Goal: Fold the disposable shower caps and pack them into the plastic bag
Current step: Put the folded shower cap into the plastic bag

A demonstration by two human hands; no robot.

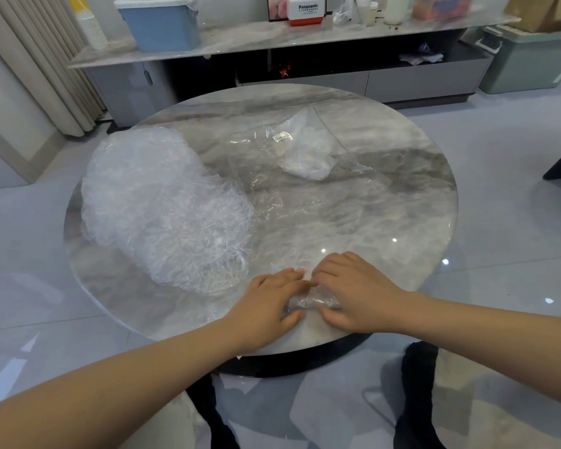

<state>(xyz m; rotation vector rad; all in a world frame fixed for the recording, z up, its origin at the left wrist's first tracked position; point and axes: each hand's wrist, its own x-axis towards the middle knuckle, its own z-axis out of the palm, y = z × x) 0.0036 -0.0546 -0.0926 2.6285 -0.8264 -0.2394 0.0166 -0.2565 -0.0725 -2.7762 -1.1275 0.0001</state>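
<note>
A small, scrunched clear shower cap (312, 300) lies at the near edge of the round marble table (402, 202). My left hand (269, 301) and my right hand (357, 291) meet over it, each with fingers on top and thumb at its near side, pinching it. A big loose heap of clear shower caps (162, 205) covers the table's left half. The clear plastic bag (305, 176) lies flat across the middle and far right, with a white bundle of folded caps (308, 157) inside it.
Beyond the table runs a low TV cabinet (402, 79) with a blue bin (162, 24), a Panasonic box (306, 9) and bottles on top. A grey-green storage box (528, 59) stands on the floor at the right. Curtains (36, 59) hang at the left.
</note>
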